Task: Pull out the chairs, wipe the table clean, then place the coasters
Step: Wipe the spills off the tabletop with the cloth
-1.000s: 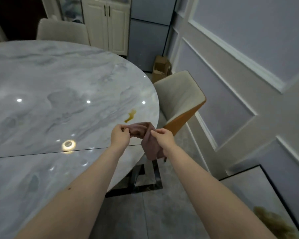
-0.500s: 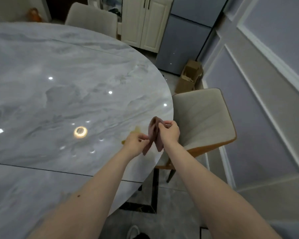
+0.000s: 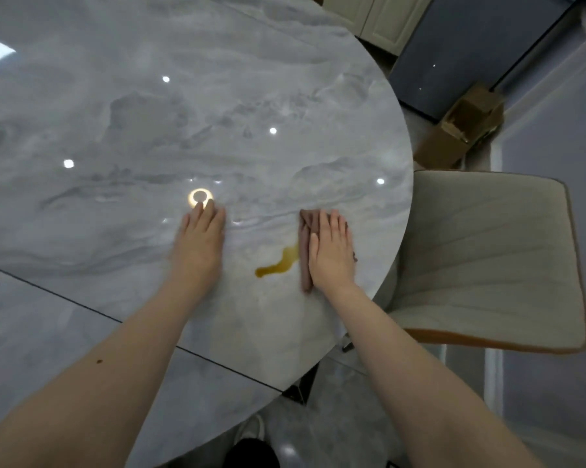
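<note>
Head view: the cloth point(image 3: 305, 246), held up folded between both hands half a second earlier, is now pressed flat under the straight fingers of the right hand point(image 3: 332, 255) near the table's point(image 3: 123, 106) right edge, touching the yellow spill point(image 3: 277, 265). The left hand point(image 3: 200, 241) is laid flat and empty on the marble. Wiping is judged just begun beside the pulled-out chair point(image 3: 487, 258); no coasters are seen.

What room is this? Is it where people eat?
Probably a home dining room: a big round grey marble table, a cream padded chair pulled out beside it, and cream cupboard doors behind.
</note>
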A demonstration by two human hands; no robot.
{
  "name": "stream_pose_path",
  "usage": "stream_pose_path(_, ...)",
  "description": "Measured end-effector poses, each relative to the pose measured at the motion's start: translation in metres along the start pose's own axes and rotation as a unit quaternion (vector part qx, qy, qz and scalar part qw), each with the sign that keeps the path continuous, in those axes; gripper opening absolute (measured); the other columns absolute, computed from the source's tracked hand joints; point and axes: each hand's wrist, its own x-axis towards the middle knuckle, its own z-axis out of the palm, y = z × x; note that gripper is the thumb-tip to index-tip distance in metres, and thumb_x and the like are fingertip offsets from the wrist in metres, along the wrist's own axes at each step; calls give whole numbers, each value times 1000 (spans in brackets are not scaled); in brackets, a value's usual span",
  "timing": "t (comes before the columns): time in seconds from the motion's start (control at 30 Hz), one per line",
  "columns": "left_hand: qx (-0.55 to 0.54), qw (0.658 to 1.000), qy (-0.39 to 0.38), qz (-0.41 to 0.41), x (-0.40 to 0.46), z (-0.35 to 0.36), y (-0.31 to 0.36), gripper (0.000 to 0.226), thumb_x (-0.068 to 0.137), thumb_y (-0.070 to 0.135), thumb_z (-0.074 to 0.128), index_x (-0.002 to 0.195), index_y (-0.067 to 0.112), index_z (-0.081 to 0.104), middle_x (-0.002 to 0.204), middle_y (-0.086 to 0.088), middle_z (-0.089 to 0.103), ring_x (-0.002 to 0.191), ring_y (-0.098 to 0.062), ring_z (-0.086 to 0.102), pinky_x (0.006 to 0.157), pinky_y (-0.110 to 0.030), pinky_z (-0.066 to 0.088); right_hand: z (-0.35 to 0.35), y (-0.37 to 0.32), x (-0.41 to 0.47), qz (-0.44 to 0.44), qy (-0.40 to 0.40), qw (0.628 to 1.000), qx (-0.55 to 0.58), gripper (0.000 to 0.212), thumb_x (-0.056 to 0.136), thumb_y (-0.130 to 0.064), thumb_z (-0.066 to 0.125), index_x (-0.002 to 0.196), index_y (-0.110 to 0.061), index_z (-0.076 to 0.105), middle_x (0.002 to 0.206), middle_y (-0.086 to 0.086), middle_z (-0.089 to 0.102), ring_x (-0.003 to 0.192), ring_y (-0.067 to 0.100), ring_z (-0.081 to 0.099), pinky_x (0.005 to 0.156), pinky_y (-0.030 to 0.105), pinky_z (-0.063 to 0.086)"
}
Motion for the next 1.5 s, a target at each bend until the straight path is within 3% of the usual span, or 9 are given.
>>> stream_pose_path(0.3, -79, 996, -26, 15, -2, -10, -8, 54, 94, 24, 26, 140, 0, 40, 149, -20, 32, 140, -37, 25, 114, -44, 14, 14, -61, -55, -178, -65, 982, 15, 59, 94, -47, 25, 149, -26, 27, 155, 13, 25, 144, 30, 20, 120, 42, 10)
stream_pose_path(0.43, -45, 997, -28, 54, -10, -12, -6, 58, 93, 29, 22, 138, -1, 42, 147, -21, 35, 137, -40, 29, 112, -47, 17, 4, -37, -96, -247, -110, 963, -9, 56, 97, -44, 25, 151, -30, 16, 159, 6, 13, 147, 21, 7, 120, 34, 1)
stream_pose_path(0.57, -44, 997, -18, 58, -15, -10, -6, 50, 94, 21, 31, 138, -1, 43, 146, -21, 37, 136, -39, 33, 111, -45, 19, 0, -2, -50, -142, -59, 988, -21, 56, 99, -45, 20, 151, -28, 15, 160, 7, 10, 147, 23, 7, 119, 29, -4)
stream_pose_path(0.7, -34, 997, -10, 70, -16, -9, -9, 50, 95, 23, 28, 137, 2, 45, 145, -19, 40, 134, -36, 35, 110, -41, 18, 13, -34, -21, -27, -26, 999, 11, 56, 99, -42, 31, 151, -26, 20, 159, 11, 13, 146, 30, 8, 120, 39, 2)
stream_pose_path(0.93, 2, 997, 22, 67, -11, -10, -5, 50, 89, 28, 28, 126, 6, 54, 135, -16, 50, 126, -34, 44, 105, -46, 30, 7, -32, -109, -216, -90, 972, -1, 58, 97, -46, 25, 151, -31, 14, 160, 5, 10, 148, 21, 4, 120, 36, -1)
stream_pose_path(1.03, 38, 998, 39, 28, -2, -15, 8, 42, 79, 31, 33, 111, 15, 55, 121, -9, 53, 113, -28, 46, 92, -46, 29, -1, 15, -68, -130, -53, 989, -44, 57, 98, -47, 19, 152, -31, 11, 160, 2, 6, 148, 19, 3, 118, 35, -6)
stream_pose_path(1.17, 48, 999, -13, -3, 17, -3, 28, 47, 89, 40, 36, 133, 26, 45, 148, -7, 32, 140, -31, 20, 105, -63, 10, -4, 18, -7, 28, -5, 999, -20, 56, 100, -42, 28, 152, -26, 14, 160, 6, 8, 147, 24, 4, 120, 38, -2)
stream_pose_path(1.33, 42, 999, -19, -10, 40, 8, 37, 50, 95, 44, 36, 144, 32, 32, 156, -3, 18, 144, -31, 8, 107, -68, 0, -6, 21, -23, -119, -55, 991, 0, 60, 95, -50, 17, 151, -28, 16, 160, 5, 11, 147, 22, 5, 120, 33, 2)
stream_pose_path(1.5, 57, 998, -1, -14, 41, 12, 36, 51, 95, 45, 38, 143, 32, 32, 155, -2, 22, 143, -32, 10, 108, -68, -1, -20, 65, 42, -11, -5, 1000, -5, 55, 101, -44, 24, 152, -25, 15, 160, 5, 9, 147, 23, 5, 121, 36, 4)
